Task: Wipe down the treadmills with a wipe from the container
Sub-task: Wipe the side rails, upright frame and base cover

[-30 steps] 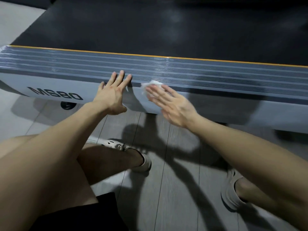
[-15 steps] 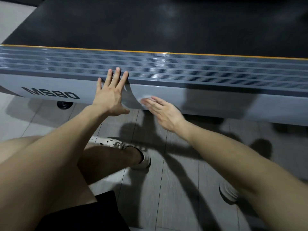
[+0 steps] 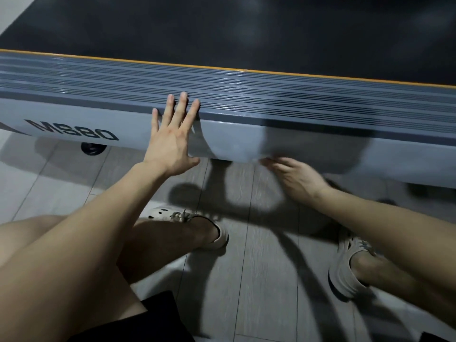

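While crouched beside treadmill (image 3: 246, 134) | left hand (image 3: 170, 141) flat, fingers spread on ribbed side rail (image 3: 98, 82) | right hand (image 3: 293, 178) blurred at lower edge, grip unclear, wipe unseen

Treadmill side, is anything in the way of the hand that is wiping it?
Nothing visible is. The right hand is blurred at the bottom edge of the treadmill's grey side panel, with only bare panel beside it. The left hand rests flat further left, apart from it. The wipe itself cannot be made out.
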A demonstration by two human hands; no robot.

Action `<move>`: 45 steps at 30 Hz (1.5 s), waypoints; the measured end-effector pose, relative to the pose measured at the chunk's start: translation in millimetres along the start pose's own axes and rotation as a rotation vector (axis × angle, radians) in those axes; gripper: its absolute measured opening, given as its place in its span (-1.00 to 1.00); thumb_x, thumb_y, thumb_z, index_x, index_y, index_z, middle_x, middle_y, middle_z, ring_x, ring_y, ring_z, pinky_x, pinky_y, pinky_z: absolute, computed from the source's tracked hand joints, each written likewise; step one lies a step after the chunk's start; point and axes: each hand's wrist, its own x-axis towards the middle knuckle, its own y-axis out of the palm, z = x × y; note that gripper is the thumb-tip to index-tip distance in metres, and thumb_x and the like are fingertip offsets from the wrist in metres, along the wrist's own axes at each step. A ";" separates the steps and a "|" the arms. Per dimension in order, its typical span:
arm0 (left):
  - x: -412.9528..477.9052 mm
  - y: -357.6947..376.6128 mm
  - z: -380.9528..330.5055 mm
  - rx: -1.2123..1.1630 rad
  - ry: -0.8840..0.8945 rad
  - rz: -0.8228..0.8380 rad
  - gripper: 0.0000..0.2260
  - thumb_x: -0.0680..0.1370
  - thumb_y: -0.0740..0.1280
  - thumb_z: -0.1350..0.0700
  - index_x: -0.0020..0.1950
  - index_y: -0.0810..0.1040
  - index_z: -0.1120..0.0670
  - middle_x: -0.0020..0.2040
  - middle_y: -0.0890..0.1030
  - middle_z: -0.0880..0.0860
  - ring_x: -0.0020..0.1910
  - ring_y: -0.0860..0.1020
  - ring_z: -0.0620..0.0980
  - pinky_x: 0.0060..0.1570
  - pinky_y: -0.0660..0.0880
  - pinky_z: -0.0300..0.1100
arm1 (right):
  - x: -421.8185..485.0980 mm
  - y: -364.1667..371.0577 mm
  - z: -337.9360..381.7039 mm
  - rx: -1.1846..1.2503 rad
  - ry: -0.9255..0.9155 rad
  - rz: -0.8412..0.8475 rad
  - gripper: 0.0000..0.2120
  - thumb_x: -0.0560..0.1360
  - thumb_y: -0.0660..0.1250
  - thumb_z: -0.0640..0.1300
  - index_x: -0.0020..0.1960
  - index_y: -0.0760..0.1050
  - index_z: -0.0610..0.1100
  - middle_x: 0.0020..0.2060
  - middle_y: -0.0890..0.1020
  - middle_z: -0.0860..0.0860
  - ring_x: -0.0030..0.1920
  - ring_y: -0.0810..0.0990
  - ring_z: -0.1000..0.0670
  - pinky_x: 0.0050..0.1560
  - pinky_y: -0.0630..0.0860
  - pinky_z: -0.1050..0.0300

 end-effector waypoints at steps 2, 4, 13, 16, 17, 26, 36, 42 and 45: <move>-4.0 -4.6 8.1 -0.017 0.039 0.003 0.15 0.45 0.61 -0.10 0.77 -0.15 -0.07 0.78 -0.16 0.05 0.75 -0.21 0.12 0.68 -0.07 0.30 | 64.5 -52.7 13.1 -0.004 -0.024 -0.169 -0.34 0.67 -0.02 -0.12 0.69 -0.12 -0.33 0.69 -0.20 -0.19 0.68 -0.32 -0.12 0.55 -0.54 -0.21; -11.6 -8.3 18.9 -0.036 0.082 -0.012 0.07 0.48 0.58 0.02 0.78 -0.08 -0.07 0.78 -0.11 0.03 0.75 -0.15 0.07 0.67 0.05 0.25 | 103.4 -99.2 13.9 -0.028 0.020 -0.261 -0.31 0.67 -0.04 -0.06 0.69 -0.17 -0.35 0.70 -0.17 -0.24 0.71 -0.26 -0.15 0.62 -0.46 -0.22; -13.9 -5.0 46.6 -0.018 -0.151 -0.029 0.10 0.45 0.51 0.20 0.76 -0.16 -0.10 0.76 -0.19 0.19 0.74 -0.18 0.20 0.62 0.17 0.26 | -12.4 -18.4 -22.9 -0.314 -0.078 0.081 -0.30 0.51 -0.27 -0.34 0.60 -0.45 -0.39 0.50 -0.54 -0.35 0.55 -0.53 -0.26 0.55 -0.45 -0.26; -13.3 4.9 48.3 -0.028 -0.157 -0.014 0.18 0.40 0.49 0.23 0.75 -0.29 -0.09 0.73 -0.30 0.23 0.73 -0.28 0.22 0.64 0.15 0.26 | 33.8 -51.1 -23.3 -0.219 -0.141 -0.015 -0.32 0.65 -0.10 -0.21 0.68 -0.34 -0.28 0.58 -0.47 -0.24 0.60 -0.49 -0.18 0.57 -0.47 -0.26; -13.2 6.8 49.7 -0.036 -0.153 -0.019 0.18 0.40 0.48 0.23 0.74 -0.30 -0.09 0.73 -0.32 0.22 0.72 -0.29 0.21 0.64 0.14 0.26 | 62.0 -71.9 -21.8 -0.202 -0.126 -0.110 -0.32 0.68 -0.07 -0.13 0.69 -0.32 -0.25 0.62 -0.43 -0.22 0.63 -0.46 -0.17 0.58 -0.47 -0.27; -33.0 21.6 80.0 -0.081 -0.241 -0.060 0.18 0.44 0.51 0.21 0.74 -0.32 -0.05 0.75 -0.31 0.11 0.74 -0.18 0.17 0.64 0.22 0.23 | 71.5 -96.0 -43.0 -0.179 -0.040 -0.397 -0.30 0.69 -0.03 -0.09 0.70 -0.32 -0.23 0.65 -0.38 -0.28 0.66 -0.42 -0.24 0.68 -0.29 -0.22; -43.2 25.9 99.8 -0.190 -0.322 -0.071 0.14 0.46 0.52 0.17 0.76 -0.26 -0.03 0.75 -0.29 0.11 0.75 -0.17 0.16 0.64 0.23 0.21 | 166.2 -190.1 -22.6 -0.068 -0.033 -0.523 -0.34 0.71 -0.12 0.01 0.73 -0.15 -0.23 0.68 -0.27 -0.29 0.68 -0.33 -0.25 0.66 -0.33 -0.27; -57.3 26.4 73.0 -0.516 -0.596 -0.168 -0.50 0.56 0.43 0.19 0.49 0.42 0.12 0.42 0.43 0.13 0.29 0.52 0.06 0.25 0.50 -0.06 | 132.8 -166.5 -42.1 -0.021 -0.062 -0.527 -0.34 0.70 -0.06 -0.06 0.73 -0.15 -0.21 0.69 -0.27 -0.25 0.69 -0.32 -0.22 0.68 -0.17 -0.25; -55.8 29.2 46.8 -0.747 -0.455 -0.161 -0.70 0.60 0.39 0.18 0.33 0.51 0.05 0.20 0.55 0.00 0.12 0.58 -0.09 0.21 0.56 -0.11 | 127.6 -170.1 -53.3 0.181 -0.145 -0.599 -0.36 0.65 -0.07 -0.17 0.72 -0.01 -0.24 0.71 -0.07 -0.21 0.72 -0.12 -0.18 0.70 -0.02 -0.20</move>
